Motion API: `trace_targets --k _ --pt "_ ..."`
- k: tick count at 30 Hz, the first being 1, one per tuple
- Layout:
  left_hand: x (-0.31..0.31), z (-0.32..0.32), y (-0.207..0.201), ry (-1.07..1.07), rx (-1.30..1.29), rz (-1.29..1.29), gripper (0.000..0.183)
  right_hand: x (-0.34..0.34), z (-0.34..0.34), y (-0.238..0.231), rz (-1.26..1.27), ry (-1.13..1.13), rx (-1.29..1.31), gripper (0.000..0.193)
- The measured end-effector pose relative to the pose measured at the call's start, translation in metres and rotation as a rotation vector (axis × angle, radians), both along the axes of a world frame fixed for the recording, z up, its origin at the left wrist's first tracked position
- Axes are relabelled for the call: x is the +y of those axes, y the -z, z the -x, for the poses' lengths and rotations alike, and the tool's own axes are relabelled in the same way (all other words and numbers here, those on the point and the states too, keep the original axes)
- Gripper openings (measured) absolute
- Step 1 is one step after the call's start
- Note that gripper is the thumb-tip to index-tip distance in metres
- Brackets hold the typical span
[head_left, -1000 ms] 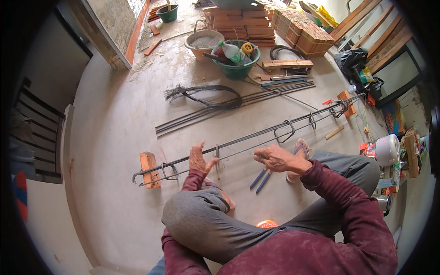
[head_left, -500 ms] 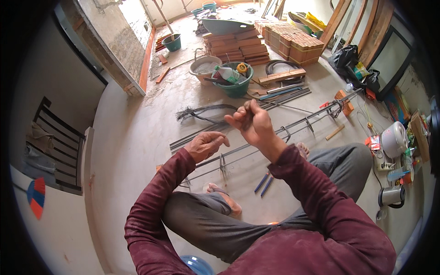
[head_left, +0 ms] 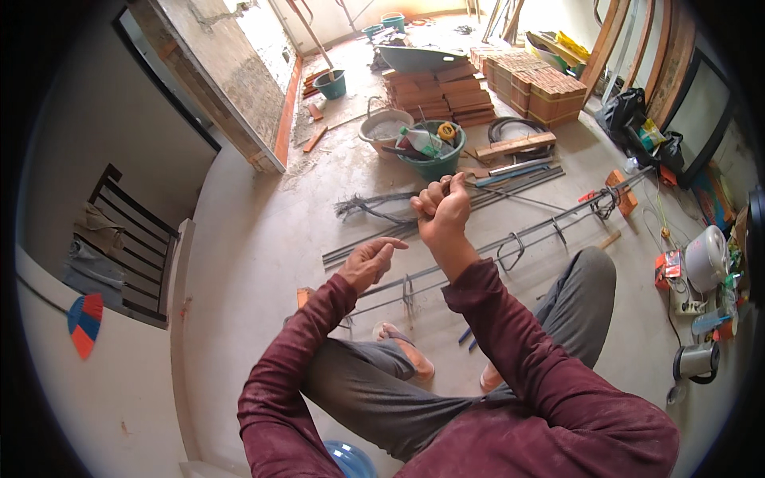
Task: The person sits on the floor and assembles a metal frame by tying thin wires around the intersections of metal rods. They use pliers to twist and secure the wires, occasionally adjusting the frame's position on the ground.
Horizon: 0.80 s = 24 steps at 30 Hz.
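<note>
My right hand [head_left: 443,211] is raised in front of me, its fingers curled into a fist; anything inside is hidden or too small to name. Lower and to its left, my left hand [head_left: 370,263] has its index finger stretched toward the right, and I see nothing held in it. Beyond and below both hands runs a long frame of thin steel bars [head_left: 476,261] with bent stirrups [head_left: 511,250] on it. Its ends rest near an orange brick [head_left: 621,191] at the right and another block [head_left: 304,297] at the left. Pliers with blue handles [head_left: 466,338] lie partly behind my right sleeve.
A bundle of dark wire [head_left: 373,209] and loose steel rods [head_left: 370,245] lie past my hands. Behind stand a green bucket [head_left: 434,165] with tools, a mortar tub [head_left: 382,131] and stacked bricks [head_left: 438,94]. A rice cooker [head_left: 706,259] and kettle [head_left: 696,360] stand right.
The view has shifted, so the room sits further right and lower. My right fingers have curled in tighter, and my right knee has drawn inward, with that foot nearer to me.
</note>
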<state>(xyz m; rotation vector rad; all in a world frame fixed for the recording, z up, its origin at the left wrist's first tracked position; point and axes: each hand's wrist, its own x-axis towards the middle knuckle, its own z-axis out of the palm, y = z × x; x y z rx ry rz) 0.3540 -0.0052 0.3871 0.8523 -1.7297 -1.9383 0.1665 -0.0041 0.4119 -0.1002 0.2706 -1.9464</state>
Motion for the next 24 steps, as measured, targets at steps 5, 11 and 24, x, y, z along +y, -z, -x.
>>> trace_targets --k 5,11,24 --pt "0.008 0.012 -0.022 -0.127 -0.223 0.405 0.043 0.014 -0.03 0.015 0.04 -0.217 0.364 0.028" --pt "-0.03 -0.007 0.007 -0.162 -0.136 0.281 0.042 0.036 -0.002 -0.005 -0.011 0.551 1.557 0.053" --pt "-0.004 -0.019 -0.02 0.387 0.093 -0.403 0.065 0.046 0.069 -0.02 0.771 0.523 2.688 0.016"
